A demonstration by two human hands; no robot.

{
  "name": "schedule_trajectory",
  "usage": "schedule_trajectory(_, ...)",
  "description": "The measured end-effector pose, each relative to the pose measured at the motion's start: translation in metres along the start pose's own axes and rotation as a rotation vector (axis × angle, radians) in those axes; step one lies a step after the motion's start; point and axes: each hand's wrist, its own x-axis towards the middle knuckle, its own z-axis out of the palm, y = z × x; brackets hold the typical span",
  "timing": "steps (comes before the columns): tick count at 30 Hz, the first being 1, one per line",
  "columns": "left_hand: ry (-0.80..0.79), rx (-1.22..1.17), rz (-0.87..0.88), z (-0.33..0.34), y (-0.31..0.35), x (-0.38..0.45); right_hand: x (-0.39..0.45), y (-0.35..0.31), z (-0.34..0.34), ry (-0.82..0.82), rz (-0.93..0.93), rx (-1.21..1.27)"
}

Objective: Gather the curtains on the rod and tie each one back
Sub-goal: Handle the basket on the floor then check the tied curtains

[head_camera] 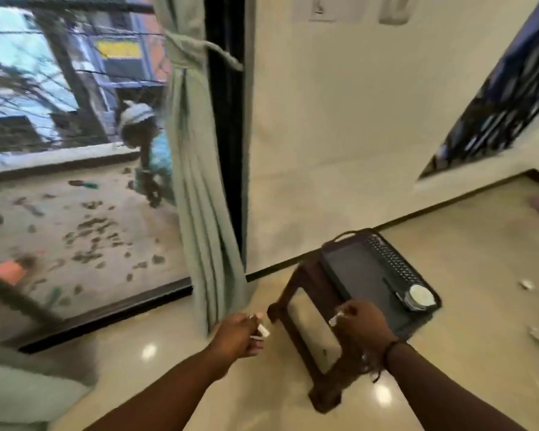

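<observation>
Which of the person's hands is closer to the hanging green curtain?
The left. The left hand is just below and right of the green curtain's bottom hem, nearly touching it. The right hand is farther right, over the dark stool.

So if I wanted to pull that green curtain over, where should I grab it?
Probably just below the tieback, where the green curtain is already bunched into one narrow bundle a hand can close around. Come from the room side, on its right: the glass door is on its left. Lower down the folds spread out, so the grip would catch only some.
</observation>
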Motion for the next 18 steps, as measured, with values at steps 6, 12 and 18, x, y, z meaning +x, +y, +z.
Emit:
schedule_trajectory(6,-0.147,0.146,-0.027,0.110,0.024,0.075,0.052,0.082,-0.068,0.068,0.148,0.009)
schedule_trajectory(12,-0.342,0.312,-0.106,0.222,0.037,0.152,0.103,0.146,-0.127,-0.068,0.221,-0.158)
schedule_trajectory(18,-0.318,0.428,-0.108,0.289,0.041,0.189,0.160,0.180,-0.143,-0.164,0.173,-0.285)
